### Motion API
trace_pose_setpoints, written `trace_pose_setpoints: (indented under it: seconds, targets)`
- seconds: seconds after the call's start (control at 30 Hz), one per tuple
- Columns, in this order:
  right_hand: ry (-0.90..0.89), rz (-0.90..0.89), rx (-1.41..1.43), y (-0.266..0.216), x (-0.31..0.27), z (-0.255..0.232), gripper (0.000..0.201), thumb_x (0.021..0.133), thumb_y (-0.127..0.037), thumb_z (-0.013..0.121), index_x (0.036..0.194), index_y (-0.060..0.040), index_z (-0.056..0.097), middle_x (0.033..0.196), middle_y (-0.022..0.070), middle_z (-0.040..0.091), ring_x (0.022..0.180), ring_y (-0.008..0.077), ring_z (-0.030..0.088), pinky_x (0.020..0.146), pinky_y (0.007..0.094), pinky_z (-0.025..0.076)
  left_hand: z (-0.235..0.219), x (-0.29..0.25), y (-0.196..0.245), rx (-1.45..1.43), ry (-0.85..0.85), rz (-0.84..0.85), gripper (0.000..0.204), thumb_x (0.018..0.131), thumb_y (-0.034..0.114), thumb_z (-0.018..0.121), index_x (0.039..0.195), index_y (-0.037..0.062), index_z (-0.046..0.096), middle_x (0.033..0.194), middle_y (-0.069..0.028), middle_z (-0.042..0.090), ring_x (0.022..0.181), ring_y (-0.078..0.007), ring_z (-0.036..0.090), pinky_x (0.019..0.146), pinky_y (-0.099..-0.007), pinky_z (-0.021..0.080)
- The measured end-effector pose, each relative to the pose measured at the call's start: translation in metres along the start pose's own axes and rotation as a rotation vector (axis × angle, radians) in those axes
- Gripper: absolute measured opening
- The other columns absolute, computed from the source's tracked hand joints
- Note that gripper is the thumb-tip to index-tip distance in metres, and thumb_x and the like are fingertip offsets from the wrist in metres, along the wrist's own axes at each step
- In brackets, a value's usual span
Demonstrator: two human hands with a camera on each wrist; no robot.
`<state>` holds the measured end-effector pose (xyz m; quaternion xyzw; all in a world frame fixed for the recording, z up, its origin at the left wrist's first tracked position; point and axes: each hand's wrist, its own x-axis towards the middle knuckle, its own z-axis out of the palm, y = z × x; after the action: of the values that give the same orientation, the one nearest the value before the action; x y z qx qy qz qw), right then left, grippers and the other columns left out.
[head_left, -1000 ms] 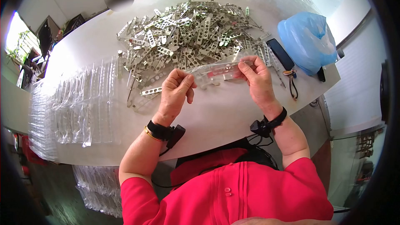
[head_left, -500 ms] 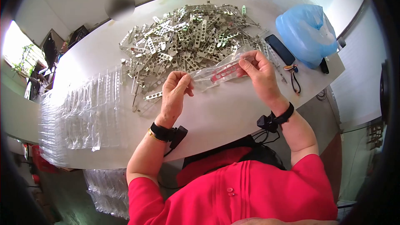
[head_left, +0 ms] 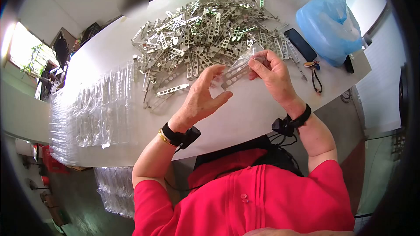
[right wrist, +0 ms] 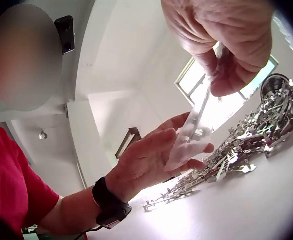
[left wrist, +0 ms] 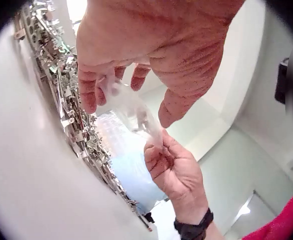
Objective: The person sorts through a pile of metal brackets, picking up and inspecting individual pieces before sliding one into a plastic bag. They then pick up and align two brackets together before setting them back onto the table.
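Observation:
A perforated metal strip (head_left: 233, 78) lies inside a small clear plastic bag (left wrist: 131, 107) held up above the table (head_left: 245, 118). My right hand (head_left: 276, 78) pinches the bag's far right end between thumb and fingers. At the other end, my left hand (head_left: 203, 97) is spread, thumb apart from the fingers. Its fingertips are right at the bag (right wrist: 186, 145), behind it in the right wrist view. Behind both hands rises a large heap of similar metal strips (head_left: 205, 39).
Flat clear plastic bags (head_left: 98, 109) lie in overlapping rows at left. To the right are a blue plastic bag (head_left: 326, 28), a dark phone (head_left: 300, 43) and small pliers (head_left: 316, 78). One holed strip (head_left: 173, 89) lies in front of the heap.
My left hand has let go of the bag's end; its thumb and fingers have spread apart. The bag now tilts more steeply from the right hand, which still pinches it.

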<state>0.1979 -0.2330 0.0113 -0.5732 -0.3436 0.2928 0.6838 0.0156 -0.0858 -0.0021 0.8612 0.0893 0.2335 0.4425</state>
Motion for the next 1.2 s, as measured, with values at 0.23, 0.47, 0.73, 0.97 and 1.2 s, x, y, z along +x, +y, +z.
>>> trace_pose_setpoints:
  seconds: [0.23,0.47,0.73,0.97,1.2]
  targets:
    - [-0.075,0.033,0.056,0.01,-0.005,0.0,0.016,0.097,-0.014,0.066,0.104,-0.0012,0.059,0.089,0.004,0.066,0.074,0.0099,0.066,0.066,0.0254,0.057,0.004,-0.007,-0.001,0.04,0.069,-0.09,0.04,0.085,0.009,0.074,0.122,0.002,0.059,0.109,-0.0091,0.069,0.098,-0.0172,0.066,0.087,-0.0302,0.052]
    - [-0.209,0.059,0.072,0.016,-0.01,-0.005,0.015,0.097,-0.01,0.065,0.106,-0.0009,0.058,0.088,0.0047,0.067,0.075,0.0101,0.066,0.069,0.026,0.057,0.01,-0.014,0.013,0.179,0.072,-0.041,0.023,0.087,0.008,0.071,0.109,0.001,0.065,0.094,-0.0087,0.066,0.077,-0.0161,0.062,0.069,-0.0293,0.05]
    - [-0.278,0.072,0.153,0.012,-0.019,-0.01,0.017,0.095,-0.005,0.066,0.11,-0.0005,0.058,0.09,0.0062,0.069,0.077,0.0106,0.066,0.07,0.0257,0.056,0.028,-0.026,0.017,0.167,0.078,-0.034,0.019,0.09,0.007,0.068,0.108,0.0005,0.064,0.084,-0.008,0.06,0.071,-0.0169,0.059,0.064,-0.0291,0.048]
    - [-0.316,-0.024,0.113,0.015,-0.02,-0.004,0.014,0.095,-0.003,0.065,0.106,-0.0016,0.056,0.086,0.0056,0.067,0.074,0.011,0.065,0.067,0.0263,0.055,0.023,-0.019,0.035,0.188,0.086,-0.038,0.021,0.088,0.009,0.072,0.107,0.001,0.066,0.091,-0.009,0.068,0.08,-0.0167,0.065,0.074,-0.0314,0.052]
    - [-0.411,-0.123,0.046,0.005,-0.018,0.015,0.014,0.095,0.004,0.06,0.107,-0.0025,0.055,0.087,0.0059,0.066,0.075,0.0108,0.062,0.07,0.0254,0.052,-0.01,-0.02,0.055,-0.03,-0.007,-0.282,0.018,0.086,0.013,0.071,0.098,0.0004,0.068,0.081,-0.0078,0.069,0.078,-0.0139,0.066,0.07,-0.0301,0.053]
